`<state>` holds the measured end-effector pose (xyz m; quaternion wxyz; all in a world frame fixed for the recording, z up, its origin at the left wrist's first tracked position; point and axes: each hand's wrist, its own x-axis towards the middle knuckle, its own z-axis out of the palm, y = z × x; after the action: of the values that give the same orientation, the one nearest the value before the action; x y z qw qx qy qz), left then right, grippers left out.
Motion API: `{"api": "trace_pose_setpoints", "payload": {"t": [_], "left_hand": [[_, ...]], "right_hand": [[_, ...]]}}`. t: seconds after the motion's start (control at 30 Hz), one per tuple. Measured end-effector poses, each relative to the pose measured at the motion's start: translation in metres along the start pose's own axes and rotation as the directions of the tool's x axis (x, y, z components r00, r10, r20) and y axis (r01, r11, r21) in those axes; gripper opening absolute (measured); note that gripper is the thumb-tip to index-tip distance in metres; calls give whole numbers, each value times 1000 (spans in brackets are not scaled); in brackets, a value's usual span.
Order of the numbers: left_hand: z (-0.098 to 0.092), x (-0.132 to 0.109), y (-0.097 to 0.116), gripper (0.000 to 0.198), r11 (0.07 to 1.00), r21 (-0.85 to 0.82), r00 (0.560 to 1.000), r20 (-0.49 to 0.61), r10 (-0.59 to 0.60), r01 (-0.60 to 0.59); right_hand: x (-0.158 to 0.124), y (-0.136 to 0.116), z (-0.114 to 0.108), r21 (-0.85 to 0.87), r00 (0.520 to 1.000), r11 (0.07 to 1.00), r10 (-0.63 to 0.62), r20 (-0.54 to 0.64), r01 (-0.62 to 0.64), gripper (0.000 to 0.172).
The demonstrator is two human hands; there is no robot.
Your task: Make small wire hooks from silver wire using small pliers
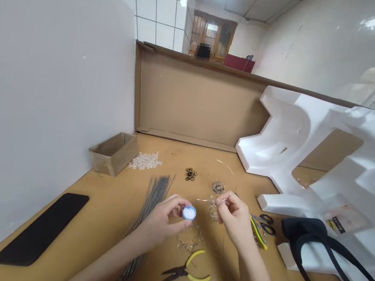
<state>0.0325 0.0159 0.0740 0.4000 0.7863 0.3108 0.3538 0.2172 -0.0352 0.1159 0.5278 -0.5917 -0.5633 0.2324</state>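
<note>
Shows a tiled wall (155, 10) and upright cardboard panel (194, 101) behind a table (101, 215). From left: black slab (41, 229), small cardboard box (115, 156), clear beads (146, 161), grey wire bundle (153, 204); then left grip (168, 215), closed on a blue-rimmed, white-faced disc (188, 213) held over the table. Behind the disc, black rings (190, 174); in front, yellow-handled pliers (182, 271) with jaws apart. Farther right, right grip (233, 211): narrow, thumb against forefinger, any held item too small to tell. At far right: scissors (262, 218) and white foam (286, 126). For good work, probably best to hold the disc level and steady, pinch without squeezing, and keep both grips clear of the pliers and nearby metal tangle (218, 187).
</note>
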Motion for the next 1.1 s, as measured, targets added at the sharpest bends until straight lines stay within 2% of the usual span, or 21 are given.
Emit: {"api": "trace_pose_setpoints", "payload": {"t": [0.13,0.3,0.57,0.73,0.8,0.83,0.9,0.97,1.03,1.1], "left_hand": [[9,-22,-35,18,995,46,995,33,-91,90],[18,-41,-64,20,979,185,995,32,-92,85],[22,-46,-82,22,919,395,993,113,-40,-7],[20,-46,-82,24,906,424,995,93,-40,-3],[18,-46,-76,28,947,319,997,54,-47,28],[17,-45,-71,29,976,211,997,26,-69,62],[17,-44,-60,29,977,-122,984,-5,-176,174],[20,-43,-49,29,873,-424,966,18,-257,240],[26,-42,-40,30,782,-569,954,19,-300,257],[31,-41,-36,27,728,-631,938,-1,-347,268]], "right_hand": [[-4,30,0,214,987,966,128,100,-147,14],[-18,55,11,346,969,909,185,163,-232,19],[-41,74,34,560,922,734,273,275,-384,22],[-50,82,41,536,921,753,265,285,-382,20],[-52,85,45,526,921,759,269,282,-383,21],[-52,86,48,523,921,761,272,280,-384,21],[-54,89,52,522,922,763,273,274,-381,22],[-55,91,56,524,923,762,272,274,-380,22],[-57,91,60,536,920,751,275,279,-387,22],[-59,89,64,553,913,728,283,295,-405,23]]}}
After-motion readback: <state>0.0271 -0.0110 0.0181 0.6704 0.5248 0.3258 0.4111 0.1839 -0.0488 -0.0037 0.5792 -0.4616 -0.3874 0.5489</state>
